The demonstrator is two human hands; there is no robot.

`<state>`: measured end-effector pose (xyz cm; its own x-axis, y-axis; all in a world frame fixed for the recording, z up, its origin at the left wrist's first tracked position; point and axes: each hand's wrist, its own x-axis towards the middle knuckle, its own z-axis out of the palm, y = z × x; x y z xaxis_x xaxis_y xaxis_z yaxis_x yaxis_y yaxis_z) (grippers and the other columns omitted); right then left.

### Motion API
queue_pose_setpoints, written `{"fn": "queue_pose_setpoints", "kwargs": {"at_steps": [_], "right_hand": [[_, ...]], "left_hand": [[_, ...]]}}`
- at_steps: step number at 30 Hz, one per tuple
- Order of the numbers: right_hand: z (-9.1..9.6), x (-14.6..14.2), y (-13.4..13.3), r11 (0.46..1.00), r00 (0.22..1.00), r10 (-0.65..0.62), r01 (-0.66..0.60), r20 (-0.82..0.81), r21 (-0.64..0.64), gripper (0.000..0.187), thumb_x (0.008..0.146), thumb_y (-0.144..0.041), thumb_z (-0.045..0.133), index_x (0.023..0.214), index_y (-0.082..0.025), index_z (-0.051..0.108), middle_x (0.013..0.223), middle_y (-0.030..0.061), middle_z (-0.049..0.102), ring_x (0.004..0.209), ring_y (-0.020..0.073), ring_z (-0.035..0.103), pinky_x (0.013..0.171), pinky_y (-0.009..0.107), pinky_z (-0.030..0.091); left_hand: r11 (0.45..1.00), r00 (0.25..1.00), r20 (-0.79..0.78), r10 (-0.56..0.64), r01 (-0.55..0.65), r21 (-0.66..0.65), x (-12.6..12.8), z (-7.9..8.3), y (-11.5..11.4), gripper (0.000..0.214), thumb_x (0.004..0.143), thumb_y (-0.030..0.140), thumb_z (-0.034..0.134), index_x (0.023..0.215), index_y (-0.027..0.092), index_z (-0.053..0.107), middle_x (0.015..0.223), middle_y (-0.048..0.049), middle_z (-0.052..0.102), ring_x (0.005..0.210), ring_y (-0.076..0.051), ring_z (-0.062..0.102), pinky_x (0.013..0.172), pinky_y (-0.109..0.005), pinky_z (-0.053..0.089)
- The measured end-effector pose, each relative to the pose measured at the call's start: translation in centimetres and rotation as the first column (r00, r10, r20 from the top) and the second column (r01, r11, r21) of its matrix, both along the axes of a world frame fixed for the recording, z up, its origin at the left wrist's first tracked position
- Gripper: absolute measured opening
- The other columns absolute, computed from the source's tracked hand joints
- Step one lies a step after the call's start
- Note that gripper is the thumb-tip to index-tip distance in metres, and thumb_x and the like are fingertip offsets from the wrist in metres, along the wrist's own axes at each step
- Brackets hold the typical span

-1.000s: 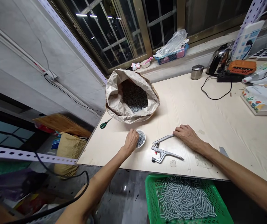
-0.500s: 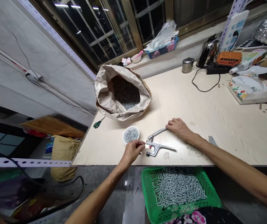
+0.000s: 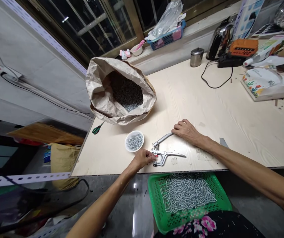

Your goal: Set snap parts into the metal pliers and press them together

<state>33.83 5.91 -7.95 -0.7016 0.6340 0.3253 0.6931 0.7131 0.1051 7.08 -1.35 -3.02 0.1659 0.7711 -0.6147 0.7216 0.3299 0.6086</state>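
Observation:
Hand-press pliers [image 3: 164, 153] of silver metal, with a spring and a small red part at the jaw, lie on the table with their handles spread apart. My right hand [image 3: 187, 132] has its fingers closed round the end of the upper handle. My left hand [image 3: 143, 159] is at the pliers' jaw, thumb and fingertips pinched together; whatever is between them is too small to make out. Just behind that hand, a white bowl [image 3: 134, 141] holds many small silver metal pieces. Below the table edge, a green basket [image 3: 154, 201] contains a heap of short silver screw-like pieces.
A large paper sack [image 3: 94, 89] with dark and silver small pieces inside stands at the back left. Green-handled scissors [image 3: 96, 129] lie by the left edge. Farther right are a metal canister [image 3: 197, 57], a kettle [image 3: 218, 41], an orange battery [image 3: 243, 48] and a tissue pack [image 3: 261, 84].
My left fingertips have moved in to the jaw, by the red part. My right hand keeps its grip on the upper handle. The whole view has shifted slightly.

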Motion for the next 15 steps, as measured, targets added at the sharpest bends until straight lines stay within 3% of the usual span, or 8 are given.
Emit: {"fn": "queue_pose_setpoints", "kwargs": {"at_steps": [6,15], "right_hand": [[0.1,-0.51,0.01,1.0,1.0,0.014,-0.014,0.006,-0.012,0.029,0.094,-0.007,0.036,0.09,-0.02,0.061,0.086,0.0035,0.063,0.08,0.0177,0.046,0.077,0.035,0.026],[0.4,-0.82,-0.24,0.998,1.0,0.009,-0.009,0.0,-0.059,0.033,0.095,-0.006,0.032,0.092,-0.021,0.061,0.088,0.0034,0.063,0.081,0.0171,0.045,0.079,0.035,0.027]], "left_hand": [[0.985,0.995,0.1,0.019,-0.002,-0.17,-0.12,0.22,-0.01,0.042,0.055,0.053,0.071,0.064,0.013,0.064,0.048,0.0044,0.049,0.046,-0.008,0.04,0.049,-0.023,0.033],[0.976,0.997,0.033,-0.068,0.074,-0.203,0.33,0.51,0.4,0.032,0.061,0.045,0.069,0.062,0.013,0.062,0.05,0.0031,0.05,0.047,-0.009,0.043,0.048,-0.023,0.035]]}}
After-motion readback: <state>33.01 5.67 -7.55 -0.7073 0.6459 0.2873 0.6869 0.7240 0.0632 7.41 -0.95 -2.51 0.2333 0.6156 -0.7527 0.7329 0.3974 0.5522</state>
